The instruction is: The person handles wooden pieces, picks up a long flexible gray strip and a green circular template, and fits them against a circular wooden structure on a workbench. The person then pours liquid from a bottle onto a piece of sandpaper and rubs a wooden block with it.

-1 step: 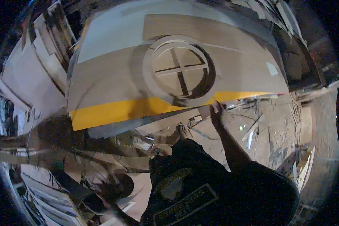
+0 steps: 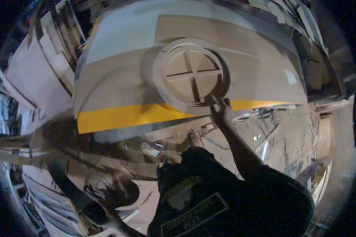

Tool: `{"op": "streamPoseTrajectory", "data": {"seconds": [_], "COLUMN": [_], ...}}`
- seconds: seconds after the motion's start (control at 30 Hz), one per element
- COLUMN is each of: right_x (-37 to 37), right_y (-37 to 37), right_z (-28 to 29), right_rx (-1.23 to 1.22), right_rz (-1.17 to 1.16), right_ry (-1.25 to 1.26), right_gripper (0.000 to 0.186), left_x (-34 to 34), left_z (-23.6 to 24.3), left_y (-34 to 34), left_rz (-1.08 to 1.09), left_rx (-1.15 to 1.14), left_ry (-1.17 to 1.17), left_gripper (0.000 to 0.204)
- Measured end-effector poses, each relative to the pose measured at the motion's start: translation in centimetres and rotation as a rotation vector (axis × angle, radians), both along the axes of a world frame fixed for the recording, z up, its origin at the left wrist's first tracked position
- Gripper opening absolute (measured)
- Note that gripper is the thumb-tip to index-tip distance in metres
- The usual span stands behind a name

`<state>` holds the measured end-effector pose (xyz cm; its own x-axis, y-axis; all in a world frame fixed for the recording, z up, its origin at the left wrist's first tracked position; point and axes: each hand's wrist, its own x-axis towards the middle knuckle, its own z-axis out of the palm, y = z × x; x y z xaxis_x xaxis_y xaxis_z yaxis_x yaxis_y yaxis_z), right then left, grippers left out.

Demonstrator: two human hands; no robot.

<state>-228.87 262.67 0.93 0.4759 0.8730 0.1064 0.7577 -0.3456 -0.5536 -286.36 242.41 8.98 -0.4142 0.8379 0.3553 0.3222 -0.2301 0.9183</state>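
A round wooden ring (image 2: 161, 85) with a cross-shaped bar (image 2: 194, 74) inside it lies on a large brown panel (image 2: 118, 85). A yellow strip (image 2: 118, 119) runs along the panel's near edge. At the ring's lower right rim is my right hand (image 2: 221, 113), its fingers bent around a small pale thing I cannot make out. My left hand (image 2: 103, 208) is low on the left, beside a dark curved band (image 2: 69, 189). Blur and shadow hide its fingers there.
Boards (image 2: 35, 75) lean at the left, and several stacked sheets (image 2: 53, 197) stand at the lower left. Scraps and thin strips (image 2: 265, 114) litter the floor on the right. A pale sheet (image 2: 122, 37) covers the panel's far left.
My right hand has moved up and left, from the panel's near edge onto the ring's rim. My left hand has shifted slightly lower. The view has shifted a little.
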Motion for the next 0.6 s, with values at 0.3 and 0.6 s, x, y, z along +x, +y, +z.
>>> {"op": "streamPoseTrajectory", "data": {"seconds": [0.3, 0.6], "right_x": [-5.1, -0.8], "right_y": [15.6, 15.8], "right_z": [13.7, 15.5], "right_rx": [0.433, 0.889], "right_rz": [0.677, 0.375], "right_ry": [0.104, 0.136], "right_gripper": [0.081, 0.089], "left_x": [4.7, 6.3], "left_z": [13.7, 19.7], "left_y": [0.7, 1.9], "left_rz": [0.358, 0.333], "left_rx": [-0.005, -0.035], "left_ry": [0.381, 0.523], "left_gripper": [0.046, 0.042]}}
